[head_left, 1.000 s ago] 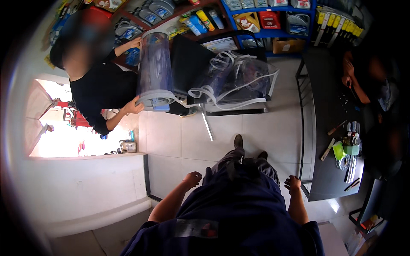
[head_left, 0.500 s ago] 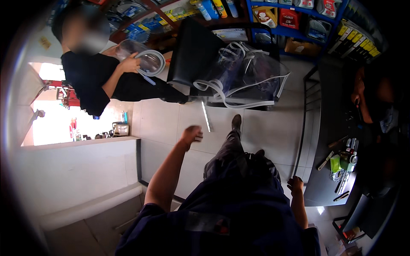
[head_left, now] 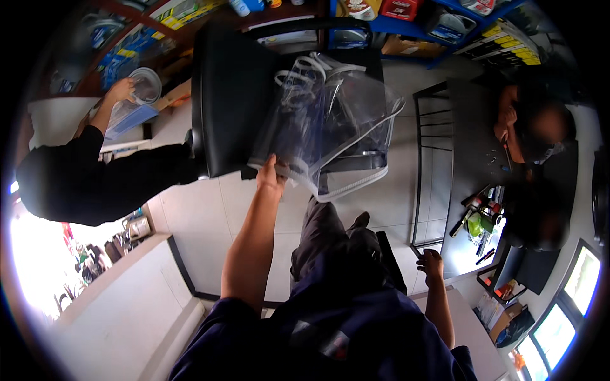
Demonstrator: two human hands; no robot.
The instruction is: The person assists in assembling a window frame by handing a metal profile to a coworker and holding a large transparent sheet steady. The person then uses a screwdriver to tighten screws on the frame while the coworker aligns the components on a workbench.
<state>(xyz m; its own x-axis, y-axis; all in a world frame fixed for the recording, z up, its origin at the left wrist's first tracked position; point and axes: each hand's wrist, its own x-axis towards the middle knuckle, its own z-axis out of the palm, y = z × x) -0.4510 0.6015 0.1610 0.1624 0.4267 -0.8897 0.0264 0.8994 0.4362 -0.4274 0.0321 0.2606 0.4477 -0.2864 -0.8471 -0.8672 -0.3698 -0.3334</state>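
A clear plastic cover with white edging (head_left: 295, 136) lies draped over the seat of a black chair (head_left: 232, 95). At its near left corner my left hand (head_left: 272, 174) reaches forward and grips the white edge, thumb and fingers closed on it. More of the same clear plastic (head_left: 368, 108) with white trim spreads over the right of the seat, its folds overlapping. My right hand (head_left: 431, 263) hangs low on the right, near the corner of a dark table (head_left: 467, 127). Its fingers are loosely bent and apart, with nothing visible in them.
At left, another person's hand (head_left: 121, 91) holds a rolled clear plastic piece (head_left: 147, 86). A second person sits behind the dark table, which carries tools and a green item (head_left: 474, 223). Blue shelves (head_left: 406, 28) with bottles stand behind. A white low wall (head_left: 127, 292) is at left.
I have moved closer to the chair. My left hand has gone from empty air to the plastic cover's edge and taken hold. The person at left has turned toward the shelves with the rolled plastic.
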